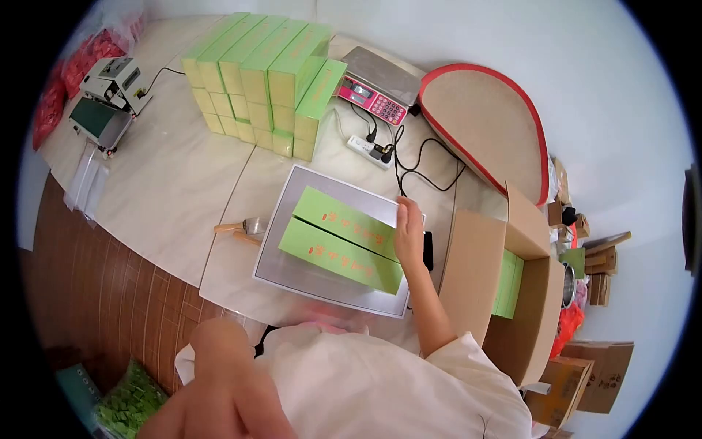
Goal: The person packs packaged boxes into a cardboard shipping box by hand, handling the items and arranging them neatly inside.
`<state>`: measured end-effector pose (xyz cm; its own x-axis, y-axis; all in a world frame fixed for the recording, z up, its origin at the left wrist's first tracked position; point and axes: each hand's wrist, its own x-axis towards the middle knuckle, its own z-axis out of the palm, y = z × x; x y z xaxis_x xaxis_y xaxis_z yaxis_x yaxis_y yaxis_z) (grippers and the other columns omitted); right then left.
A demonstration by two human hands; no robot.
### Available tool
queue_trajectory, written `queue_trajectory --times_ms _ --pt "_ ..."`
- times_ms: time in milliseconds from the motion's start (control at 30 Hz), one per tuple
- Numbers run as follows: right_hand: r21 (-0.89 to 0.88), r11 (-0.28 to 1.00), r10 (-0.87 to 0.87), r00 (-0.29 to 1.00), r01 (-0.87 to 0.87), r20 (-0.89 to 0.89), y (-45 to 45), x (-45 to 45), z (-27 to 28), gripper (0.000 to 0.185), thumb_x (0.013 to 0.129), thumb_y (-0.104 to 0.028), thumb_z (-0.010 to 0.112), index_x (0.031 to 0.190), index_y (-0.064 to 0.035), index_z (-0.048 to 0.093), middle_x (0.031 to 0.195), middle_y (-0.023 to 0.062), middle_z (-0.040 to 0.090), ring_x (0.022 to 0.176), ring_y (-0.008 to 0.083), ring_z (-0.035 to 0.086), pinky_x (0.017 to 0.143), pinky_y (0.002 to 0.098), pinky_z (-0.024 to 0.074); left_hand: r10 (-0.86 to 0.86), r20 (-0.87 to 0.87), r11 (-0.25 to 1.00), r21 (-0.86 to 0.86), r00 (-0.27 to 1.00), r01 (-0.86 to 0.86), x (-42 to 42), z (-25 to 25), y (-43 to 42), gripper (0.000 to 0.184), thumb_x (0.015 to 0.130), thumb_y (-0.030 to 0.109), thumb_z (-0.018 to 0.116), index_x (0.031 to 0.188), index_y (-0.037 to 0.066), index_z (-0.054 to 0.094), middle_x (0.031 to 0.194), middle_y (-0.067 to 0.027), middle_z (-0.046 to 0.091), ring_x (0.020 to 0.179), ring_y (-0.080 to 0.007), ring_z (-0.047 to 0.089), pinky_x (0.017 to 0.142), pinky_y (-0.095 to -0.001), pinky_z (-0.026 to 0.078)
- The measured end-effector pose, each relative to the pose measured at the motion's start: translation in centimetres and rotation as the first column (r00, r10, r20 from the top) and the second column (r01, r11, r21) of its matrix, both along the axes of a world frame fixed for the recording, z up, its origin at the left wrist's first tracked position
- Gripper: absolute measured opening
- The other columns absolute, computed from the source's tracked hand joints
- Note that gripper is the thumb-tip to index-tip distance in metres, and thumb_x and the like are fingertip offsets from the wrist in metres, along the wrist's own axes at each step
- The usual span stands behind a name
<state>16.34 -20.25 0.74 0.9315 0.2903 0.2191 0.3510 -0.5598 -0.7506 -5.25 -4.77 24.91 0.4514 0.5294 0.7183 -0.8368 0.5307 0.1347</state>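
Two long green boxes [340,238] with orange lettering lie side by side on a grey tray-like panel with a white rim [333,307]. At their right end is my right hand [410,230], its fingers stretched out along the panel's edge, beside or against the far box; nothing shows in its grasp. My left hand [219,395] is raised very close to the camera at the lower left, large and blurred. Its fingertips are out of sight, and I see nothing held. Left of the panel, a scraper-like tool with a wooden handle [230,227] lies on the table.
Behind stand stacked green boxes [256,73], a pink-and-grey scale [373,88] and a white power strip [369,151] with black cables. A red-rimmed round tray [486,121] leans on the wall. An open cardboard carton [468,282] holds green boxes; a small machine [110,99] is far left.
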Motion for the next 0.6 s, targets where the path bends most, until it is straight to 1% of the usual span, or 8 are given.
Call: queue_trajectory --times_ms 133,233,267,333,400,433,500,600 --pt "-0.09 0.982 0.155 0.98 -0.166 -0.125 2.1 1.5 -1.2 0.034 0.096 -0.03 0.043 0.114 -0.0028 0.055 0.107 0.0174 0.06 0.102 0.0325 0.055 0.086 0.0391 0.0435 -0.254 -0.212 0.963 0.038 0.944 0.268 -2.7 1.0 2.8 0.011 0.076 0.005 0.072 0.079 0.014 0.067 0.093 0.0005 0.06 0.084 -0.0126 0.058 0.072 -0.0219 0.052" --pt "-0.192 0.909 0.285 0.888 -0.37 -0.36 3.3 3.0 -1.3 0.043 0.096 -0.038 0.039 0.119 -0.0041 0.053 0.11 0.018 0.06 0.103 0.0329 0.056 0.086 0.0388 0.0438 -0.454 -0.309 0.787 0.3 0.836 0.539 -5.1 -2.6 6.8 0.014 0.081 0.01 0.068 0.094 0.015 0.066 0.112 -0.0022 0.056 0.098 -0.0185 0.056 0.076 -0.0253 0.052" --pt "-0.193 0.868 0.32 0.813 -0.457 -0.487 3.8 3.3 -1.2 0.048 0.096 -0.042 0.036 0.121 -0.005 0.052 0.114 0.0179 0.059 0.105 0.0328 0.056 0.088 0.0383 0.0438 -0.669 -0.031 0.647 0.466 0.742 0.603 -4.9 -6.7 7.3 0.004 0.086 0.016 0.061 0.088 0.012 0.061 0.098 -0.0111 0.058 0.084 -0.0273 0.058 0.073 -0.0371 0.051" --pt "-0.214 0.793 0.273 0.646 -0.571 -0.713 5.3 2.9 1.5 0.059 0.094 -0.054 0.032 0.129 -0.0086 0.049 0.122 0.0144 0.056 0.103 0.0276 0.058 0.09 0.0366 0.044 -0.608 -0.143 0.703 0.36 0.781 0.613 -3.3 -8.7 5.3 0.011 0.09 0.019 0.055 0.091 0.009 0.057 0.095 -0.0105 0.056 0.084 -0.0268 0.056 0.078 -0.0395 0.047" --pt "-0.177 0.726 0.403 0.618 -0.665 -0.675 6.0 4.9 -1.7 0.063 0.093 -0.056 0.033 0.13 -0.0072 0.048 0.124 0.0143 0.055 0.107 0.0272 0.056 0.093 0.0376 0.0419 -0.44 -0.515 0.818 0.108 0.736 0.565 -1.8 -11.5 2.9 0.017 0.093 0.022 0.049 0.095 0.005 0.054 0.093 -0.01 0.054 0.084 -0.0262 0.053 0.083 -0.0419 0.043" --pt "-0.147 0.645 0.521 0.572 -0.75 -0.634 6.5 5.5 -2.8 0.067 0.092 -0.059 0.034 0.131 -0.0057 0.047 0.126 0.0141 0.054 0.111 0.0268 0.054 0.096 0.0385 0.0397 -0.327 -0.774 0.915 -0.115 0.542 0.388 -1.2 -12.8 2.0 0.025 0.095 0.023 0.047 0.112 0.005 0.052 0.107 -0.0072 0.054 0.098 -0.0212 0.053 0.092 -0.0375 0.04" --pt "-0.106 0.629 0.518 0.517 -0.77 -0.682 7.6 5.7 -2.3 0.07 0.09 -0.061 0.036 0.132 -0.0051 0.045 0.128 0.0143 0.053 0.115 0.0269 0.051 0.099 0.0386 0.0376 -0.194 -0.965 0.977 -0.174 0.176 0.123 -0.5 -22.8 1.2 0.048 0.096 0.029 0.047 0.134 0.003 0.034 0.13 -0.0106 0.043 0.112 -0.0187 0.048 0.094 -0.0352 0.041" --pt "-0.075 0.601 0.477 0.432 -0.796 -0.765 8.8 5.2 -1.0 0.076 0.087 -0.065 0.04 0.134 -0.0049 0.045 0.131 0.0151 0.05 0.119 0.0272 0.048 0.101 0.0383 0.0351 -0.435 -0.899 0.9 -0.436 -0.051 0.01 -1.0 -31.0 -0.8 0.051 0.096 0.031 0.048 0.137 0.006 0.031 0.128 -0.0084 0.045 0.115 -0.0169 0.046 0.099 -0.0323 0.035"
